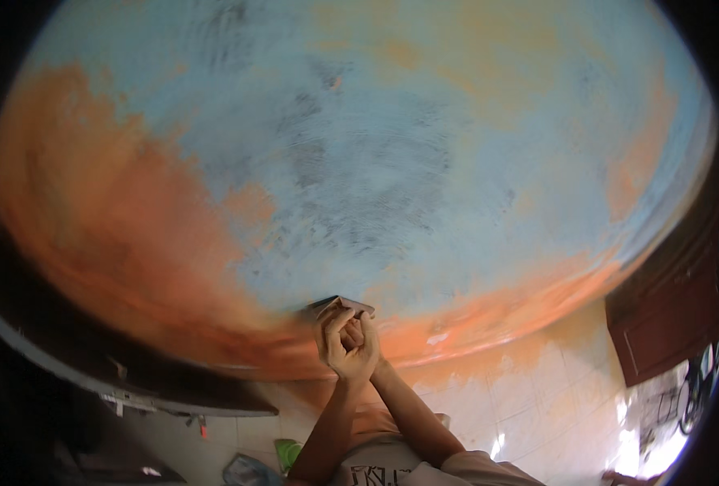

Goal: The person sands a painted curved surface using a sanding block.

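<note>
Both my hands meet at the near edge of a large painted surface [359, 182], which is blotched in blue, orange and ochre. My left hand [344, 349] pinches a folded brown sheet [350, 304], probably sandpaper, and its far side lies against the paint. Behind the left wrist comes my right hand [379, 359], mostly hidden, so its grip does not show. Fine curved scratches and dark smudges cover the blue middle of the surface. A glossy orange band [438, 337] runs along its near edge.
Pale floor tiles [517, 395] with orange dust lie below. A dark red-brown panel [666, 328] stands at right, near a bicycle [690, 395] in bright light. At lower left are a dark curved ledge [171, 389], a green item [287, 452] and a greyish plastic bag [251, 471].
</note>
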A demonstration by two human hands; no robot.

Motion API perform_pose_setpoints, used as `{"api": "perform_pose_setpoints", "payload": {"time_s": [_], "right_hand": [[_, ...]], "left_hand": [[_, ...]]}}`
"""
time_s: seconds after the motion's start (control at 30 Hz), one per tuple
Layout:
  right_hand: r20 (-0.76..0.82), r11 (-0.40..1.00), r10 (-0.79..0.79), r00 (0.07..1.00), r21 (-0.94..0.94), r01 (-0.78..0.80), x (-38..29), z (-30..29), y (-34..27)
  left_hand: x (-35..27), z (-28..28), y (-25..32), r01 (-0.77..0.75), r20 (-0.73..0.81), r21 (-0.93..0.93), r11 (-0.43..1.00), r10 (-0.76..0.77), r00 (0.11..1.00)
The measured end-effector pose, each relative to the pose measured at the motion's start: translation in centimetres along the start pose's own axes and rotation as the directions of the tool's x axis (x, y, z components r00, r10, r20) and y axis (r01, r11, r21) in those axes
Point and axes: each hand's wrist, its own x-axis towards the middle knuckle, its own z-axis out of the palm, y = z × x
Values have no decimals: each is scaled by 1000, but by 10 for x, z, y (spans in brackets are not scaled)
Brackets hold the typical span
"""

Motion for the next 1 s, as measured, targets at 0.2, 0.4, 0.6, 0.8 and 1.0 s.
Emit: {"api": "perform_pose_setpoints", "payload": {"time_s": [0.2,0.4,0.6,0.8,1.0], "right_hand": [[134,998,-50,990,55,43,4,-31,-9],[79,918,-376,923,-105,382,9,-68,-15],[-91,937,-341,936,-112,331,11,-118,-31],[-436,948,-246,866,-295,120,27,-175,-36],[-584,856,-402,706,-513,64,64,-216,-39]], "left_hand": [[-5,4,12,197,-111,-295,935,-239,965],[-4,13,15,524,57,-351,776,-541,839],[-10,31,26,574,-2,-441,690,-641,768],[-16,51,48,385,-55,-358,851,-431,901],[-24,44,29,426,21,-479,768,-475,880]]}}
